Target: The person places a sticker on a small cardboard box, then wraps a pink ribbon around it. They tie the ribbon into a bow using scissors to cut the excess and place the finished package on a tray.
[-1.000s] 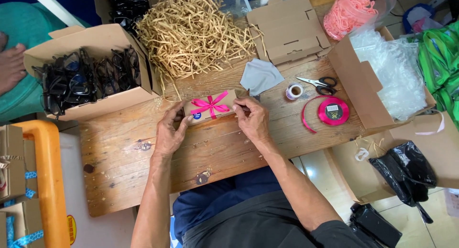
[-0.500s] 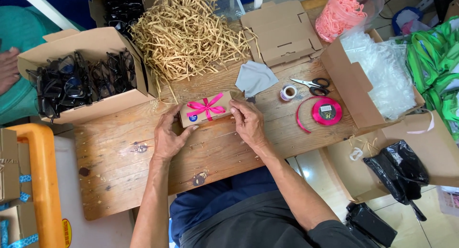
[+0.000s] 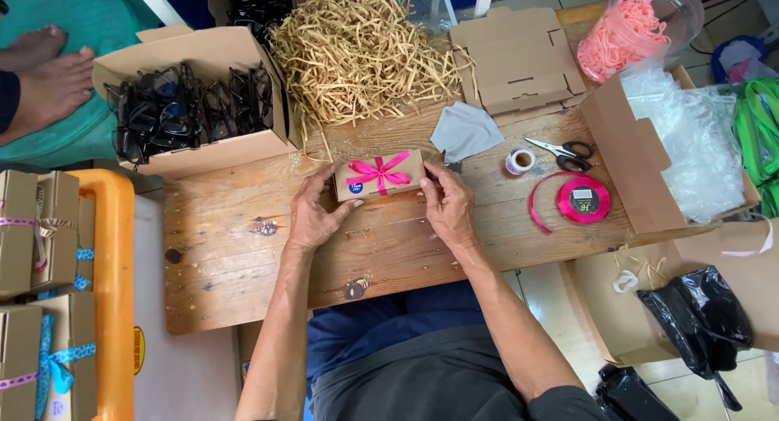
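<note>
While both hands are gripping the small box (image 3: 379, 176) by its ends, it is sitting flat on the table (image 3: 243, 259), squarer to the edge than half a second ago, when it was tilted. The left hand (image 3: 315, 214) is clasping the left end, the right hand (image 3: 446, 203) the right. Its pink bow (image 3: 378, 172) is facing up, looking finished; scissors (image 3: 560, 151) and ribbon spool (image 3: 583, 199) are lying untouched nearby.

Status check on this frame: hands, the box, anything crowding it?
Left hand and right hand grip small kraft box by its ends. Pink bow on top. Grey cloth nearby, not touching.
</note>
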